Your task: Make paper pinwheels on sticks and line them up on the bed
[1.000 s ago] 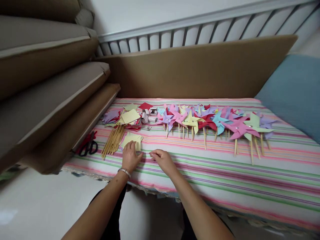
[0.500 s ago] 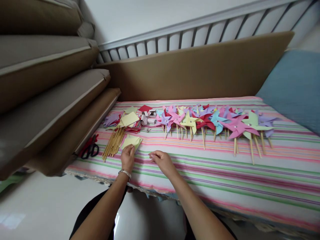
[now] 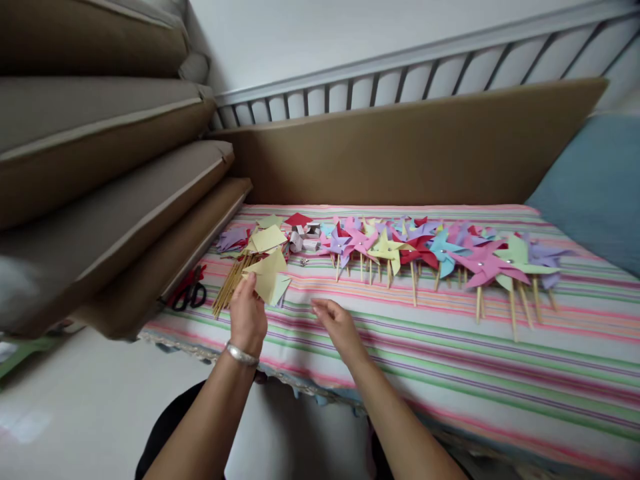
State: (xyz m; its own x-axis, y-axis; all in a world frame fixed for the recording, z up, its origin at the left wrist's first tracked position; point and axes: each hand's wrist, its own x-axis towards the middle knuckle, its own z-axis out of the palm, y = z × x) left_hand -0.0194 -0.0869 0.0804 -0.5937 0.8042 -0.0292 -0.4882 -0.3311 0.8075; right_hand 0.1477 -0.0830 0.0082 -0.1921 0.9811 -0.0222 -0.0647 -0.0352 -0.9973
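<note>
My left hand (image 3: 247, 315), a bracelet on its wrist, grips a cut yellow paper square (image 3: 269, 277) and holds it up above the striped cloth (image 3: 400, 347). A short way to its right, my right hand (image 3: 336, 321) hovers over the cloth with thumb and fingers pinched together; what they hold, if anything, is too small to make out. Just beyond the left hand lie a bundle of wooden sticks (image 3: 231, 283) and a pile of coloured paper squares (image 3: 263, 239).
A row of finished paper pinwheels (image 3: 430, 252) on sticks runs across the cloth to the right. Red-handled scissors (image 3: 190, 291) lie at the left edge beside stacked brown cushions (image 3: 100, 200). A brown board (image 3: 400, 140) stands behind, and a blue pillow (image 3: 595, 180) is at the right.
My left hand has lifted the yellow paper off the cloth and tilted it upright. My right hand stayed nearby, slightly raised.
</note>
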